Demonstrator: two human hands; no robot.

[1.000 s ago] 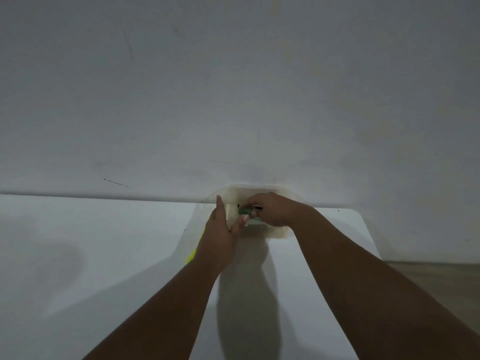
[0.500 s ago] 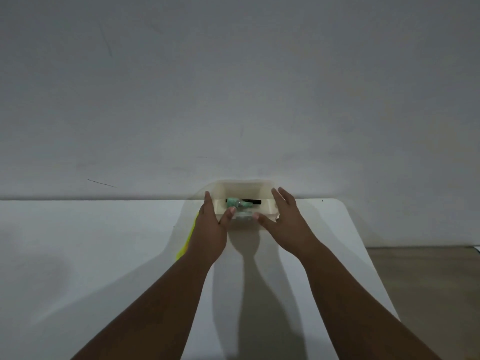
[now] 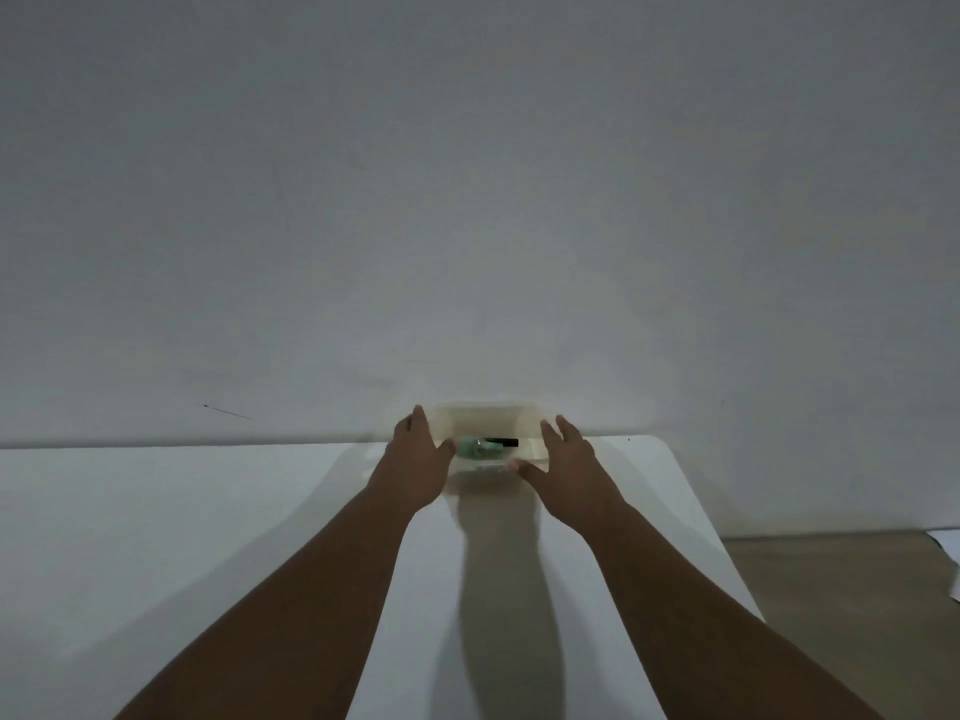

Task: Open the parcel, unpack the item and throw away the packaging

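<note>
At the far edge of a white table (image 3: 156,537), against a grey wall (image 3: 467,200), a person's two bare hands flank a small cream container (image 3: 488,415). Left hand (image 3: 418,459) lies against its left side, fingers extended, thumb at the front rim; right hand (image 3: 569,459) spreads open at the right side. Neither hand closes around anything. Inside rests a green item (image 3: 475,447) with a black part (image 3: 501,441), possibly a small bottle, though dim light obscures detail.
</note>
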